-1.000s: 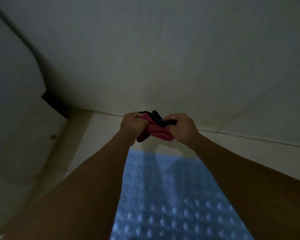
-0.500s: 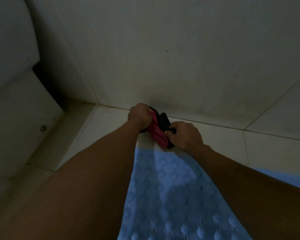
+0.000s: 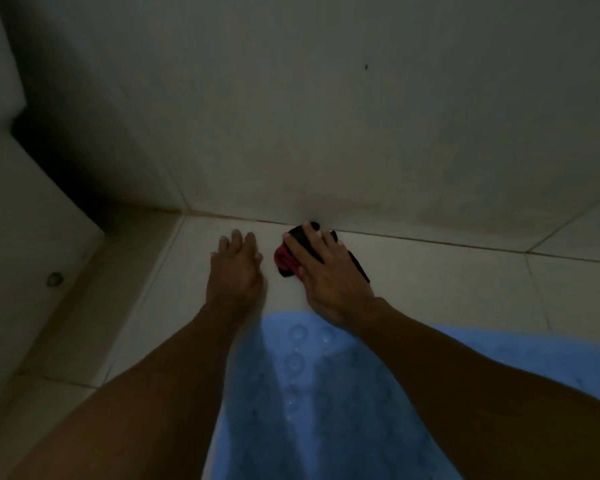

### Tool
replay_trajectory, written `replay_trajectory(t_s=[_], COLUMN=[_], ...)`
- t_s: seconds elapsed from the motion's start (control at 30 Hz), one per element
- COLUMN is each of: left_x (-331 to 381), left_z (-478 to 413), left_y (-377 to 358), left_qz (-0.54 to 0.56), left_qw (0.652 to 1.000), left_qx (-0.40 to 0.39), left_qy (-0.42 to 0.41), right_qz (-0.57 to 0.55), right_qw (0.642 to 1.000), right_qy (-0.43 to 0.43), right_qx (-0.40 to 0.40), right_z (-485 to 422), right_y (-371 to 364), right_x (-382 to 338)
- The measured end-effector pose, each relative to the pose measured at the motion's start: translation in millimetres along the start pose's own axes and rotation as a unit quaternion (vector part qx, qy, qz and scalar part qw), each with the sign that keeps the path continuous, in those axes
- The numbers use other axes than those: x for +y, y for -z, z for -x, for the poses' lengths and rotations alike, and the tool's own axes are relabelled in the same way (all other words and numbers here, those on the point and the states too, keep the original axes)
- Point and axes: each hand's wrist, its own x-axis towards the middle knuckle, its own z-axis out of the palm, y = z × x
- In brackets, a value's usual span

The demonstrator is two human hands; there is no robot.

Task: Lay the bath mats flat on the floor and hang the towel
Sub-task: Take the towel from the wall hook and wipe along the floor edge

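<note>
Blue rubber bath mat [image 3: 326, 393] with round suction cups lies spread on the pale tiled floor [image 3: 447, 282], between and beneath the two forearms, its far edge stopping short of the grey wall [image 3: 326, 116]. Beyond that edge, a small bunched red and black cloth [image 3: 284, 259] sits on the floor right at the foot of the wall. The right hand [image 3: 329, 275] presses down on it with fingers straight and spread, a wide grip that clasps nothing. The left hand [image 3: 234, 268] is just beside the cloth but apart from it, palm down over the bare tile, fingers extended, its grip equally wide and empty.
</note>
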Motion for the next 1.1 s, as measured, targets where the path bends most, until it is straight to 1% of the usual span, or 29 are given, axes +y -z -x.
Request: replay_trajectory(t_s=[0.03,0.1,0.2,0.37,0.57,0.7,0.83,0.9,1.0,1.03,1.1], left_x=[-4.6,-6.2,-2.3,13.5,77.6,126.5,185.1,212.2,247.5,260.0,288.7], left_z=[3.9,6.0,7.5,11.8,23.5,26.5,33.3,36.9,43.3,46.7,57.9], left_y=[-5.9,-15.0,-19.2,-21.7,-33.2,-44.1,-63.6,-72.0,-78.7,-82.3,-93.0], left_qz=[-0.008,-0.026,-0.052,-0.058,-0.057,-0.057,-0.059,-0.059,-0.051,-0.053,-0.055], left_qw=[1.0,0.999,0.998,0.998,0.992,0.989,0.982,0.983,0.992,0.993,0.992], left_qx=[0.003,0.02,0.025,0.002,-0.061,-0.072,-0.085,-0.088,-0.065,-0.054,-0.037], left_qy=[-0.012,-0.018,-0.007,-0.001,-0.092,-0.118,-0.158,-0.153,-0.095,-0.088,-0.106], right_qz=[0.028,0.058,0.044,0.027,0.017,0.026,0.03,0.031,0.034,0.034,0.036], right_qw=[1.0,0.998,0.998,0.996,0.987,0.981,0.974,0.97,0.962,0.956,0.943], right_qy=[0.008,-0.006,-0.033,-0.08,-0.143,-0.172,-0.19,-0.2,-0.22,-0.235,-0.277], right_qx=[-0.002,0.002,0.002,0.043,0.068,0.081,0.117,0.132,0.159,0.169,0.183], right_z=[-3.3,-8.4,-9.4,-3.3,21.4,51.8,82.7,98.2,121.9,130.1,147.2], right_y=[-6.4,-13.4,-17.5,-18.5,-4.3,16.2,34.9,42.6,52.8,56.3,64.6], right_x=[1.8,4.3,4.4,13.0,43.7,92.2,141.2,163.0,197.3,208.6,228.2])
